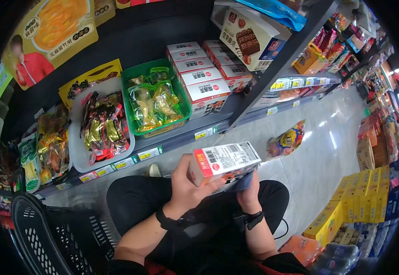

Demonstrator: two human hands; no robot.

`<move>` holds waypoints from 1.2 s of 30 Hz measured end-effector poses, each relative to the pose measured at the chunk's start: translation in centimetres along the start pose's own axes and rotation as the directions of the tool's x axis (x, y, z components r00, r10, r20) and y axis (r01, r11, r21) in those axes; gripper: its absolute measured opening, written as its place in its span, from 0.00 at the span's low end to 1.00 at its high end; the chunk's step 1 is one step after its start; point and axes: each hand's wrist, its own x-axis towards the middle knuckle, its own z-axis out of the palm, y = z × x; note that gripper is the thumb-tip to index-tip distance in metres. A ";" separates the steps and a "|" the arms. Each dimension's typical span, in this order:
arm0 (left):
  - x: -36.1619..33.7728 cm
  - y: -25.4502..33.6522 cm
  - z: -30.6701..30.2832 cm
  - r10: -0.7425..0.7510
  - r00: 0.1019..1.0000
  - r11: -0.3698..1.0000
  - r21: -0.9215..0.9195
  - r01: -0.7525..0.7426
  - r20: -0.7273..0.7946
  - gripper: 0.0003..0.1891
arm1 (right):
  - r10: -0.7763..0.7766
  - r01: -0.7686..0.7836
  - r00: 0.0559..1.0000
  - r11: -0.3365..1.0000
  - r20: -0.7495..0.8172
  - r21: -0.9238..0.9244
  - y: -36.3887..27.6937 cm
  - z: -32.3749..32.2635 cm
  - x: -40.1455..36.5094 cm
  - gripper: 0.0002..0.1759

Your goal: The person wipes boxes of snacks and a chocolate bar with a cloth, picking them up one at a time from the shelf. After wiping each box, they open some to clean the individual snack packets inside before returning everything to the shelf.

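Observation:
My left hand grips a white and red snack box, barcode side up, just above my lap. My right hand sits under the box's right end and holds a dark flat object, perhaps a phone, mostly hidden by the box. Both wrists wear black bands. On the shelf ahead, matching white and red boxes stand in two rows.
A green basket of wrapped snacks and a white tray of candy packets sit on the shelf. A black shopping basket stands at lower left. A colourful bag lies on the aisle floor; yellow cartons stack at right.

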 end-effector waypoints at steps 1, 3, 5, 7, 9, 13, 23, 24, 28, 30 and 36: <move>-0.1 -0.3 -0.1 -0.016 1.000 0.997 -0.070 0.016 0.000 0.30 | 0.036 -0.036 0.999 0.999 -0.025 0.007 0.5 0.0 -0.1 0.30; 0.1 0.1 0.3 -0.046 0.992 0.976 -0.217 0.019 -0.116 0.27 | 0.164 -0.158 0.985 0.981 -0.048 0.112 1.1 0.2 0.2 0.29; 0.3 1.4 0.5 -0.081 0.981 0.931 -0.364 0.011 -0.176 0.24 | 0.212 -0.225 0.974 0.949 0.081 0.221 0.3 1.1 -0.4 0.29; 0.2 0.7 0.8 -0.189 0.954 0.836 -0.547 0.033 -0.231 0.24 | 0.285 -0.334 0.939 0.887 0.191 0.320 -0.2 1.9 -1.2 0.29; 0.2 0.7 1.7 -0.215 0.943 0.780 -0.625 0.009 -0.254 0.27 | 0.328 -0.390 0.914 0.870 0.237 0.301 0.3 2.9 -2.5 0.30; -1.5 -1.9 2.3 -0.081 0.986 0.938 -0.344 0.026 -0.146 0.36 | 0.375 -0.486 0.859 0.812 0.348 0.325 1.8 2.8 -3.1 0.32; -1.2 -0.2 2.5 -0.006 0.997 0.904 -0.427 -0.030 -0.083 0.35 | 0.436 -0.548 0.829 0.758 0.350 0.354 2.4 2.0 -3.3 0.30; -1.2 -0.5 2.2 0.027 0.999 0.929 -0.368 -0.040 -0.040 0.37 | 0.384 -0.478 0.875 0.787 0.296 0.391 1.4 2.2 -3.1 0.28; -1.3 -1.7 1.1 0.122 0.989 0.987 -0.118 -0.112 0.083 0.41 | 0.201 -0.317 0.941 0.799 0.271 0.510 -1.3 0.6 -1.3 0.26; -0.9 -1.3 1.1 0.173 0.980 0.982 -0.093 -0.164 0.096 0.41 | 0.177 -0.248 0.967 0.814 0.182 0.525 -2.5 0.8 -0.7 0.28; -0.4 -0.5 2.0 -0.011 1.000 0.976 -0.216 0.012 0.006 0.35 | -0.033 0.042 0.999 0.918 -0.028 0.395 -3.7 1.5 0.0 0.30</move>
